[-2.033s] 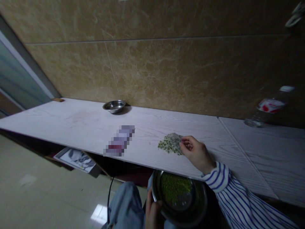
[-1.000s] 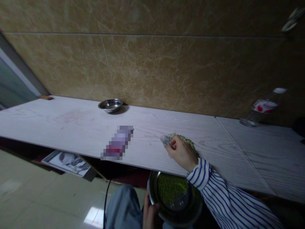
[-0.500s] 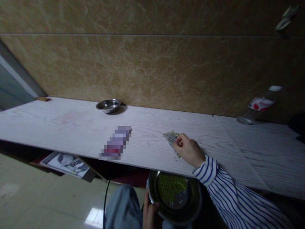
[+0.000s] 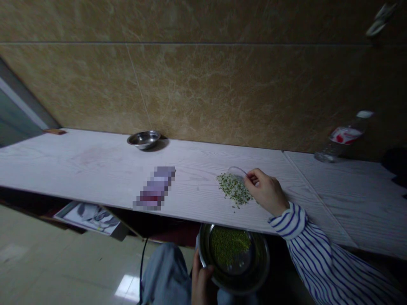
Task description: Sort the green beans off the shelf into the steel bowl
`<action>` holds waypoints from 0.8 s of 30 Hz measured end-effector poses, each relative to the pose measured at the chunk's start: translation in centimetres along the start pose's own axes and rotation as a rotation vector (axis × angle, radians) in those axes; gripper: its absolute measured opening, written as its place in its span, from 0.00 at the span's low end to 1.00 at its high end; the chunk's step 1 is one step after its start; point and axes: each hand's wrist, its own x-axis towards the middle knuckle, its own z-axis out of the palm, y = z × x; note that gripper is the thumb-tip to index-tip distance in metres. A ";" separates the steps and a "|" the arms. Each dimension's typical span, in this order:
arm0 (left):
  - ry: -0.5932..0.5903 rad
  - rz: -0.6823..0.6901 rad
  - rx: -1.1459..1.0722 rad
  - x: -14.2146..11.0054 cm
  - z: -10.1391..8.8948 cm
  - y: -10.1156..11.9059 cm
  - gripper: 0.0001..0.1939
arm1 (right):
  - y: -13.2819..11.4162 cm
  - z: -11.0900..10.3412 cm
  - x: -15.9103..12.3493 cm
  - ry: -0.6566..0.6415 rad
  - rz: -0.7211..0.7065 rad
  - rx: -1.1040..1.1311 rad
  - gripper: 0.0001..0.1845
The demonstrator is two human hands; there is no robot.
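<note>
The small green beans [image 4: 234,189] lie in a loose, spread heap on the pale wood-grained counter [image 4: 197,163], right of the middle, with a few strays toward the near edge. Your right hand [image 4: 266,189] is at the heap's right side, thumb and fingertips pinched on a thin, clear, curved piece [image 4: 237,168] that arcs over the far side of the beans; whether its edge touches the counter, you cannot tell from here. Below the near edge, above your lap, sits a round metal basin [image 4: 266,258] with more green beans [image 4: 226,248] inside, gathered mostly toward its far left, leaving part of the bottom bare on the near right. Your left hand [image 4: 202,275] grips the basin's near left rim, the thumb over the edge. Your striped sleeve [image 4: 318,250] reaches in from the near right, and your denim-covered knee [image 4: 167,271] shows left of the basin. Left of the heap lies a flat oblong item [image 4: 155,188], its surface pixelated. Farther left, a small metal bowl [image 4: 143,145] stands near the wall [image 4: 203,93]. At the far right, a clear bottle [image 4: 345,135] with a red-and-white label and white cap stands by the wall.
</note>
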 end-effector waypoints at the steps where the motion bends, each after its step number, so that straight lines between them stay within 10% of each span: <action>1: 0.002 0.000 0.001 0.0 0.0 0.0 0.19 | 0.0 0.1 0.1 -0.003 -0.039 -0.049 0.04; 24: -0.070 0.013 0.060 -1.0 -0.1 0.5 0.25 | -2.3 0.6 -2.6 -0.093 -0.474 -0.196 0.07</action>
